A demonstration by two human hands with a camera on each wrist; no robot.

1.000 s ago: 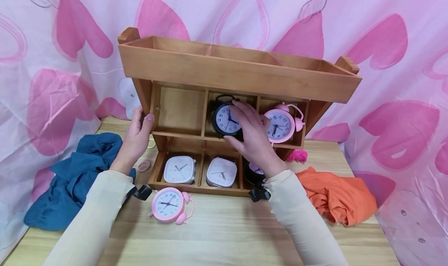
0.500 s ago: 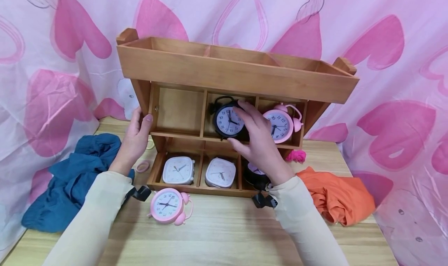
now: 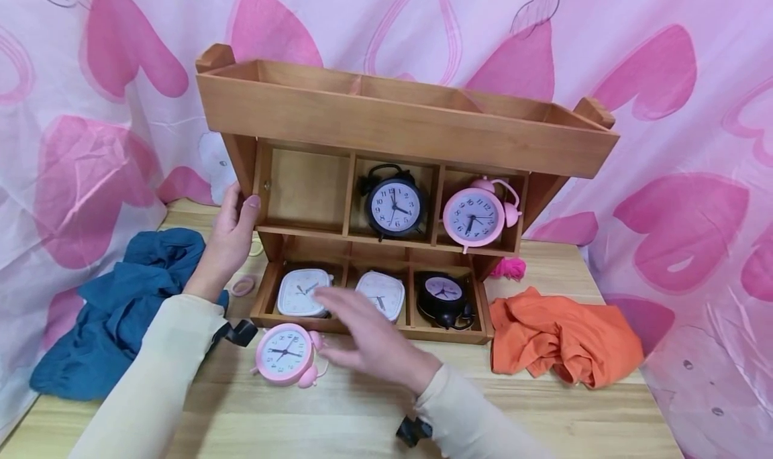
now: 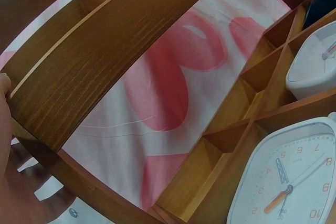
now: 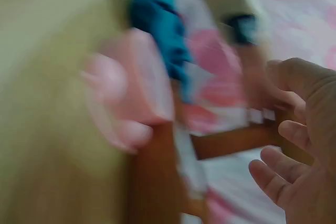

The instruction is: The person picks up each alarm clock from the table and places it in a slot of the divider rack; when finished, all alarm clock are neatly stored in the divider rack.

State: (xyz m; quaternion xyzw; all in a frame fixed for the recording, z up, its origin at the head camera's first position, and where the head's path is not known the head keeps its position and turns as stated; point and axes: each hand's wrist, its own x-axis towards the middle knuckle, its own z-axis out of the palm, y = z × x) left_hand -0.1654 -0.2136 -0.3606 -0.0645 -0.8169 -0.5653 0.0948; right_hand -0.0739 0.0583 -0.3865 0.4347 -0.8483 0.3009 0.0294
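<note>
Head view: my left hand (image 3: 229, 234) grips the wooden cubby shelf (image 3: 386, 120) at its left post; my right hand (image 3: 368, 341), fingers spread and empty, hovers beside the round pink twin-bell alarm clock (image 3: 285, 353) lying on the desk (image 3: 362, 412). I would grasp its body, clear of the bells.

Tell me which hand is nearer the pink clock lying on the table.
Right. The right hand hovers open just right of the pink clock, not touching it. The left hand is farther up, holding the wooden shelf's left side.
</note>
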